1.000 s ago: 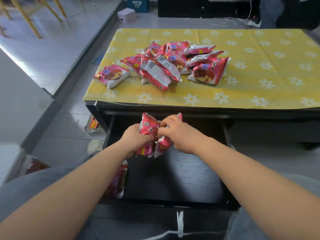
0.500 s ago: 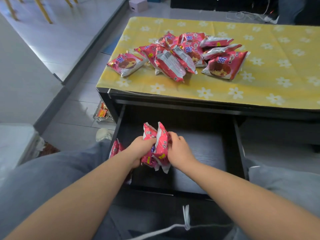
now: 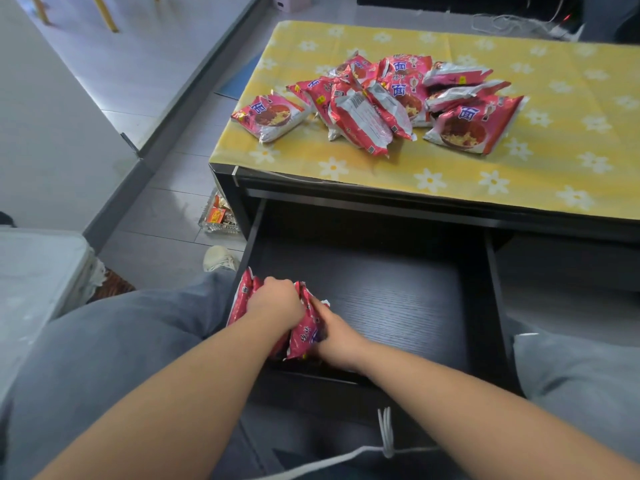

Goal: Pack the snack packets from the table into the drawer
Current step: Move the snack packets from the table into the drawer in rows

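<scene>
Several red snack packets (image 3: 381,102) lie in a heap on the yellow flowered tablecloth (image 3: 519,168). One packet (image 3: 268,116) lies apart at the heap's left. Below the table the black drawer (image 3: 398,299) stands pulled out. In its near left corner my left hand (image 3: 277,301) and my right hand (image 3: 337,336) grip upright red packets (image 3: 304,336) between them. More packets (image 3: 242,297) stand on edge against the drawer's left wall, just left of my left hand.
My knees in grey trousers flank the drawer. A shoe (image 3: 218,258) and a glass tray of small sweets (image 3: 218,216) lie on the floor left of the table. Cables (image 3: 512,22) run behind the table. A white drawstring (image 3: 386,431) hangs at the bottom.
Both hands have carried the held packets down and to the left, from above the drawer's middle into its near left corner, beside the packets standing there.
</scene>
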Motion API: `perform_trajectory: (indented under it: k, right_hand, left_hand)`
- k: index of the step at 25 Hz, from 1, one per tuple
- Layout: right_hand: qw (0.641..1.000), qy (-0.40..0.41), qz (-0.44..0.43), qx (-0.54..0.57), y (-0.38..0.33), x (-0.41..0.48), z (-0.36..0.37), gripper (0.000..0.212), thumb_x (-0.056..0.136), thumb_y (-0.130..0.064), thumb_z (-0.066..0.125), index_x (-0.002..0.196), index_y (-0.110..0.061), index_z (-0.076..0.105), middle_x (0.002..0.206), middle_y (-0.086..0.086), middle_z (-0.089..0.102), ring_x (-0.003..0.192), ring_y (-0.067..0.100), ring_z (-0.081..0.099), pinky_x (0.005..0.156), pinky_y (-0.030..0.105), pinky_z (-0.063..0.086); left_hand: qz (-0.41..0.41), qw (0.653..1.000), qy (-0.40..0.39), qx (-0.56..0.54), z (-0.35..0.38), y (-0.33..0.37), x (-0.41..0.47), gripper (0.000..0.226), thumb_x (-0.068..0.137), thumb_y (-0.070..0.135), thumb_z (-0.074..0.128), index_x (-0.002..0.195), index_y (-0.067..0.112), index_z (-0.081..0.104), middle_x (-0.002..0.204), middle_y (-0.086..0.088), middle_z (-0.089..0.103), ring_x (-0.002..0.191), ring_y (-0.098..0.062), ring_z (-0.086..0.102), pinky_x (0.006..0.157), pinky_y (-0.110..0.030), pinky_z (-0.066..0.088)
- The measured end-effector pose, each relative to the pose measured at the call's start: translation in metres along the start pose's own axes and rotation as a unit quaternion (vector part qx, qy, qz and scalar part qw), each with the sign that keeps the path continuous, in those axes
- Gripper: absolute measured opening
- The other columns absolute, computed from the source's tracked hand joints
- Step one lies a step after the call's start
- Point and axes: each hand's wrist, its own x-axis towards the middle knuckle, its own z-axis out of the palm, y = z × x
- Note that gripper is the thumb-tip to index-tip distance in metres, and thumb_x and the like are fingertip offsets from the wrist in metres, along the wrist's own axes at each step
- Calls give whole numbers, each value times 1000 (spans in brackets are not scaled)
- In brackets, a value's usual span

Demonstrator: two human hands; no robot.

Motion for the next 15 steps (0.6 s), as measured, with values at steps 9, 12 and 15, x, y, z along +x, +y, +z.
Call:
perform_trajectory:
  k: [9, 12, 15]
  right_hand:
    - [998, -46, 24, -30, -24, 20, 21, 133, 76, -20, 87, 155, -57, -14, 171, -6, -5, 151, 30, 27, 109, 44, 49]
    - [996, -58, 60, -43, -29, 22, 24, 136, 78, -14, 84, 152, -59, -21, 169, -5, -23, 145, 37, 38, 102, 48, 55]
    - [992, -71, 73, -76, -29, 22, 25, 140, 83, -6, 79, 140, -56, -38, 165, -1, -37, 142, 39, 43, 102, 46, 55]
  left_hand:
    - [-30, 997, 53, 39, -17, -7, 1, 53, 97, 23, 67, 142, 9, 42, 142, -17, 46, 133, -36, 54, 104, -45, 51]
    - [-31, 996, 67, 42, -16, -7, 3, 50, 99, 26, 62, 143, 13, 42, 143, -15, 48, 132, -35, 55, 101, -45, 52]
    - [-24, 995, 87, 38, -16, -9, 5, 52, 99, 30, 61, 145, 16, 43, 141, -13, 50, 130, -34, 56, 99, -46, 55]
